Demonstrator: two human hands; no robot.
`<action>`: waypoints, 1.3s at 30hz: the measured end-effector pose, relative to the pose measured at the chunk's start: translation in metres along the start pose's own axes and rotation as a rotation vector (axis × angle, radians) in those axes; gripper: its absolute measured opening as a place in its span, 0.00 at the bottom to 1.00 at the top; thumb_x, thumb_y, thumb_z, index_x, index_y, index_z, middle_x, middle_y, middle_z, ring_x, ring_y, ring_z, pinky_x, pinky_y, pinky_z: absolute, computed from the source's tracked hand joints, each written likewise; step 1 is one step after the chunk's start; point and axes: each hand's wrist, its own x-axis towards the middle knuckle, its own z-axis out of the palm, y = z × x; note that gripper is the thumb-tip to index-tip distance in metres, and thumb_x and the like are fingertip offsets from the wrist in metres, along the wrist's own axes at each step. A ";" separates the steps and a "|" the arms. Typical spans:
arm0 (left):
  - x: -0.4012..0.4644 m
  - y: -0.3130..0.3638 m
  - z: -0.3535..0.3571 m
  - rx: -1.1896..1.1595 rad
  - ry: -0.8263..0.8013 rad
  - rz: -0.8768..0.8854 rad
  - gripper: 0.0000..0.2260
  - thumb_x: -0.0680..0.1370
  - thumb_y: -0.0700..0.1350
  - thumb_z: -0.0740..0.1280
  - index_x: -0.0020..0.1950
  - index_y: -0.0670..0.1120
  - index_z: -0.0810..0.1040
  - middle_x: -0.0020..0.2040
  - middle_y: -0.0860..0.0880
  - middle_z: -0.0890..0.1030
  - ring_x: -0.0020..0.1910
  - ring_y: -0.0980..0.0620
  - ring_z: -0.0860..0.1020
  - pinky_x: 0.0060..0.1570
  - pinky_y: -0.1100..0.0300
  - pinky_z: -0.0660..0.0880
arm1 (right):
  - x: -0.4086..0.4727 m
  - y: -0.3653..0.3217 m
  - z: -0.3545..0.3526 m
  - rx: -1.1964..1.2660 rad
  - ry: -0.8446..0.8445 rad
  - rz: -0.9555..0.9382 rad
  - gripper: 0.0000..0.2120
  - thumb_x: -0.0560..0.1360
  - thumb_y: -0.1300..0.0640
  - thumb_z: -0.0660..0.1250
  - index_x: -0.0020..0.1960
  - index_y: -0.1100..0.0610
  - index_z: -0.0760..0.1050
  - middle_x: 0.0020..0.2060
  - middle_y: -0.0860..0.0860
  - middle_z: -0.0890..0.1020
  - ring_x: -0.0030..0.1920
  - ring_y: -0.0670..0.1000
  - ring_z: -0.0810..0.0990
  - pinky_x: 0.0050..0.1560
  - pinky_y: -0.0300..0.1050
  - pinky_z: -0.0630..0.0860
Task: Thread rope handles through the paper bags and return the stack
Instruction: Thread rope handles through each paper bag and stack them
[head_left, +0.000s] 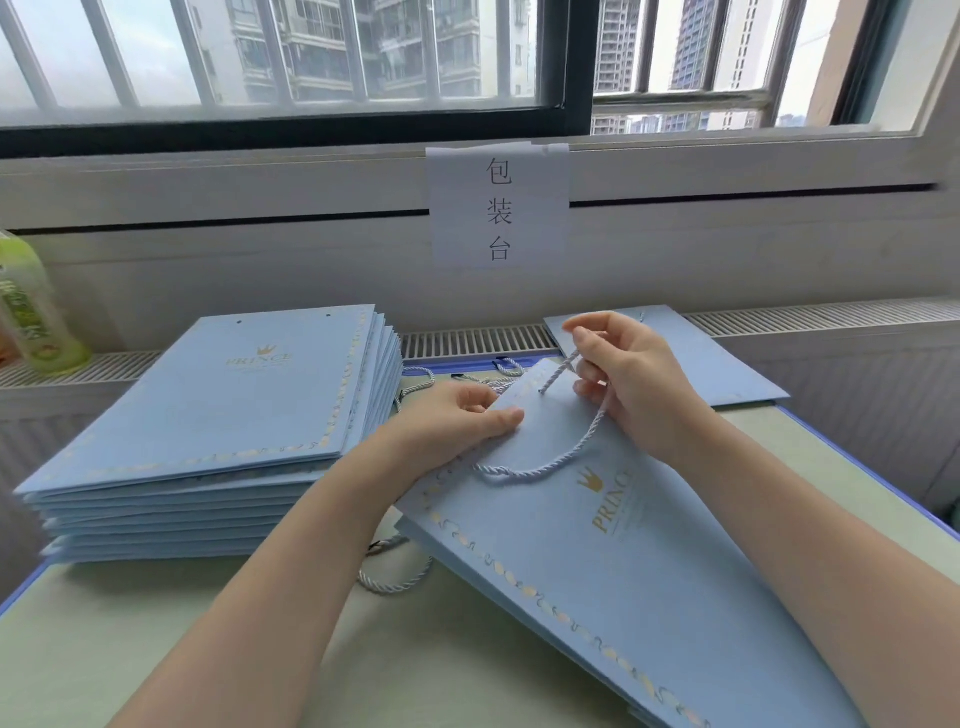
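Note:
A flat light-blue paper bag (597, 561) with a gold crown logo lies tilted across the table in front of me. My left hand (457, 421) grips its top edge, thumb on the upper face. My right hand (628, 379) pinches a pale twisted rope handle (556, 462) just above a hole near the bag's top. The rope loops down over the bag's face and ends in a knot beside my left wrist. A stack of the same blue bags (218, 431) sits at the left.
Another blue bag (727, 364) lies flat behind my right hand. Loose rope handles (395, 579) lie under the held bag and further back (415, 379). A green bottle (31, 312) stands far left on the radiator ledge. A paper sign (498, 208) hangs on the wall.

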 end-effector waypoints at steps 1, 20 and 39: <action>-0.001 0.001 -0.002 -0.015 -0.005 0.003 0.08 0.77 0.50 0.67 0.47 0.46 0.79 0.41 0.51 0.83 0.36 0.54 0.79 0.41 0.61 0.75 | 0.001 -0.003 -0.002 0.120 0.014 0.028 0.06 0.79 0.64 0.61 0.48 0.57 0.76 0.31 0.47 0.70 0.27 0.44 0.66 0.28 0.36 0.68; -0.001 0.004 -0.020 -0.607 0.674 0.026 0.10 0.80 0.41 0.61 0.61 0.41 0.69 0.54 0.41 0.78 0.46 0.45 0.78 0.45 0.50 0.78 | -0.017 -0.020 0.000 -0.949 -0.520 -0.298 0.29 0.67 0.34 0.68 0.66 0.38 0.68 0.64 0.38 0.67 0.65 0.36 0.62 0.64 0.34 0.59; -0.014 0.018 -0.026 -1.328 0.601 0.228 0.09 0.80 0.39 0.55 0.46 0.38 0.74 0.35 0.42 0.82 0.25 0.54 0.77 0.22 0.69 0.70 | 0.008 -0.025 -0.043 -1.206 0.476 -0.956 0.07 0.73 0.54 0.68 0.47 0.58 0.77 0.40 0.51 0.82 0.42 0.56 0.80 0.49 0.48 0.66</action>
